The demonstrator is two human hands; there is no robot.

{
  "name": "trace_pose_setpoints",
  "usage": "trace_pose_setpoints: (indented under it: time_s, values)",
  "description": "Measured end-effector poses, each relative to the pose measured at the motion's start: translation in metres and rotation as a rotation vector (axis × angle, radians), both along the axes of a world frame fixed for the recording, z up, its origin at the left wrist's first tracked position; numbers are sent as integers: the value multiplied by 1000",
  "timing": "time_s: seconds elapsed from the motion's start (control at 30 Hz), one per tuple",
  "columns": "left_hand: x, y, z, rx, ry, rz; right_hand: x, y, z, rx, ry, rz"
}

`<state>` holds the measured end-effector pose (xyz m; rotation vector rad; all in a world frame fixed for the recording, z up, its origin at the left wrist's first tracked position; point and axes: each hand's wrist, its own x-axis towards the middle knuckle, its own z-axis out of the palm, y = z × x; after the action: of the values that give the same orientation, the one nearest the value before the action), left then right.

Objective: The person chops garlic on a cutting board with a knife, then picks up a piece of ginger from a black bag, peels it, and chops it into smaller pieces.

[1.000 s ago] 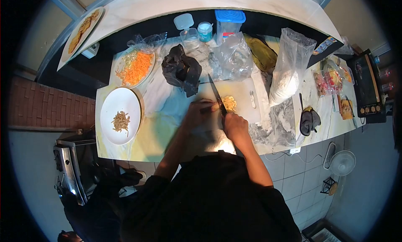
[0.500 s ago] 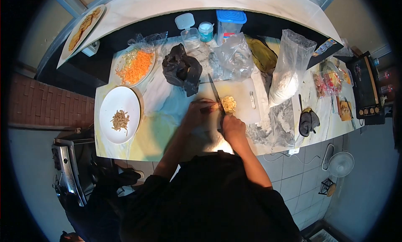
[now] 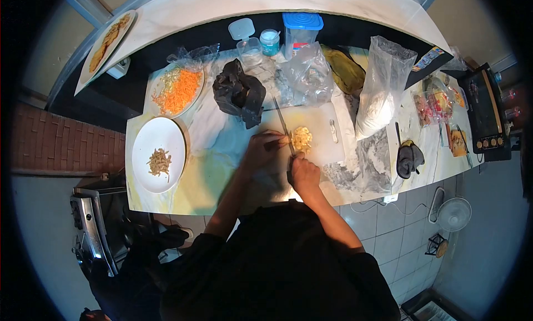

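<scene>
At twelve o'clock, my right hand (image 3: 306, 174) grips the knife (image 3: 281, 119), apparently slicing, while my left hand (image 3: 265, 145) holds a yellowish piece (image 3: 285, 139) at nine o'clock to the blade, so any further cut needs tucked fingertips.

Plate of shreds (image 3: 178, 91) lies behind the other plate (image 3: 159, 177).

The person wore a loose black top (image 3: 266, 265). It looked plain and very dark. The left sleeve (image 3: 206, 247) and the right sleeve (image 3: 363, 268) were black too, and they stopped near the elbows. The left hand (image 3: 263, 147) and right hand (image 3: 305, 176) were bare, like the lower arms (image 3: 225, 207).
</scene>
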<state>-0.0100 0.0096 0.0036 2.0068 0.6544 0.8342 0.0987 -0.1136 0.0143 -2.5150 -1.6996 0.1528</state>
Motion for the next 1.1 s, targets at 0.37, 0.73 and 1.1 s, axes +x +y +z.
trace_pose_setpoints:
  time_s: [0.37,0.73,1.1]
  values:
    - [-1,2,-7,1,-23,21,23,4,27,54,232,156]
    - [-1,1,-8,-50,-112,-6,14,13,47,-169,221,52]
    - [0,-1,-4,-91,-23,28,6,11,44,-227,230,24]
